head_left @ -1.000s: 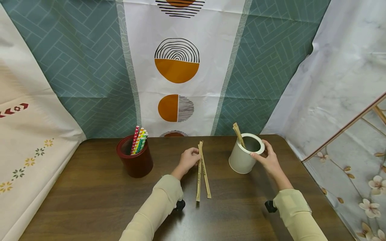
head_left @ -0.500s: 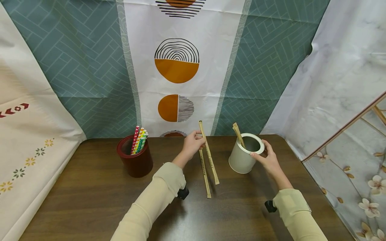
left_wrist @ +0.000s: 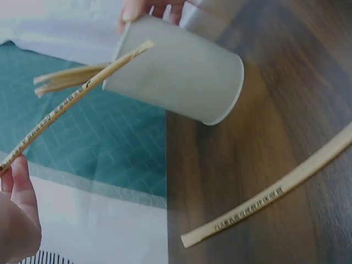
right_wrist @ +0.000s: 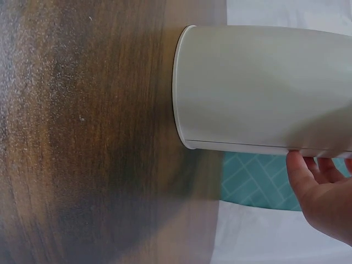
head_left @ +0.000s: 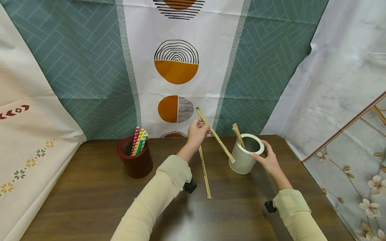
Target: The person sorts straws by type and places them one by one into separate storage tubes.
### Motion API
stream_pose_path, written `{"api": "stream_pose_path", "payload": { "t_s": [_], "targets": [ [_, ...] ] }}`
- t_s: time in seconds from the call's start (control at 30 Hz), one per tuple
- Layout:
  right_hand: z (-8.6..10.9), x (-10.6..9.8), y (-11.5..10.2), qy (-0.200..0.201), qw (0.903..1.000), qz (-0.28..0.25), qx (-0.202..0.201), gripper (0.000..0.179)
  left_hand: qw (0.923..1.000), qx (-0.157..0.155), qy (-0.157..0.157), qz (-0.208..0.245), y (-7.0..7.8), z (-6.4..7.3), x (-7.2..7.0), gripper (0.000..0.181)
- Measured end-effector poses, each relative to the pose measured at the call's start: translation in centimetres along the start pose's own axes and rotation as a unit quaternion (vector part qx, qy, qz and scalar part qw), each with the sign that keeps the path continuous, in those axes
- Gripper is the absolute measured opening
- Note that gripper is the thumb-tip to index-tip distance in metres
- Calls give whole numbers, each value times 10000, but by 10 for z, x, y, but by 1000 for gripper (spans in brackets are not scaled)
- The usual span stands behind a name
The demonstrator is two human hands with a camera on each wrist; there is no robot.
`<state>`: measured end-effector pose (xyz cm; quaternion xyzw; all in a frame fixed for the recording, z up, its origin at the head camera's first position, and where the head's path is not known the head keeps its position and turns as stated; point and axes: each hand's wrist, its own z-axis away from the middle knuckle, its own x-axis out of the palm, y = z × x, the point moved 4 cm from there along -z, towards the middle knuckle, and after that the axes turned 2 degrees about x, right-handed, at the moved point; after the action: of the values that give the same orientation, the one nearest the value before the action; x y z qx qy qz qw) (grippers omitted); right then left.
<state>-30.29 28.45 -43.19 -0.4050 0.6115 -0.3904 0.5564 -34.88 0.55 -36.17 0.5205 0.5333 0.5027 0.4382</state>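
Observation:
My left hand [head_left: 196, 133] pinches a paper-wrapped straw [head_left: 220, 142] near its upper end, above the table. The straw slants down to the right, its lower end in front of the off-white canister [head_left: 243, 160] in the head view. At the canister's right side, my right hand [head_left: 269, 161] holds the rim, thumb in front and fingers behind. Wrapped straws [left_wrist: 71, 78] poke out of the canister's mouth in the left wrist view; their lower parts are hidden. Another wrapped straw [head_left: 204, 172] lies on the table below my left hand.
A dark red canister [head_left: 137, 165] with several patterned paper straws [head_left: 139, 142] stands at the left on the brown wooden table [head_left: 90, 201]. Patterned cloth [head_left: 93, 73] hangs behind the table, with more cloth along both sides.
My left hand has lifted one wrapped straw off the table and carried it up and right, tilting it towards the off-white canister. My right hand has stayed on the rim.

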Motion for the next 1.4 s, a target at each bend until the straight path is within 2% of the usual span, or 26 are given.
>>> {"api": "stream_pose_path", "payload": {
  "t_s": [0.27, 0.37, 0.5, 0.97, 1.2, 1.4],
  "targets": [
    [2, 0, -3, 4, 10000, -42, -8, 75, 9986, 149, 207, 471, 17, 0, 9, 23],
    [2, 1, -3, 5, 10000, -88, -9, 74, 9975, 192, 206, 645, 22, 0, 13, 23],
    [2, 1, -3, 3, 9999, -114, -17, 75, 9976, 230, 129, 634, 27, 3, 18, 24],
    [1, 1, -1, 55, 10000, -39, -19, 75, 9980, 615, -15, -175, 22, 14, 39, 17],
    [1, 1, -2, 48, 10000, -70, -6, 75, 9938, 754, -160, -801, 19, 17, 41, 19],
    [1, 1, -2, 46, 10000, -85, -4, 74, 9904, 761, -396, -1082, 16, 20, 47, 22]
  ]
}}
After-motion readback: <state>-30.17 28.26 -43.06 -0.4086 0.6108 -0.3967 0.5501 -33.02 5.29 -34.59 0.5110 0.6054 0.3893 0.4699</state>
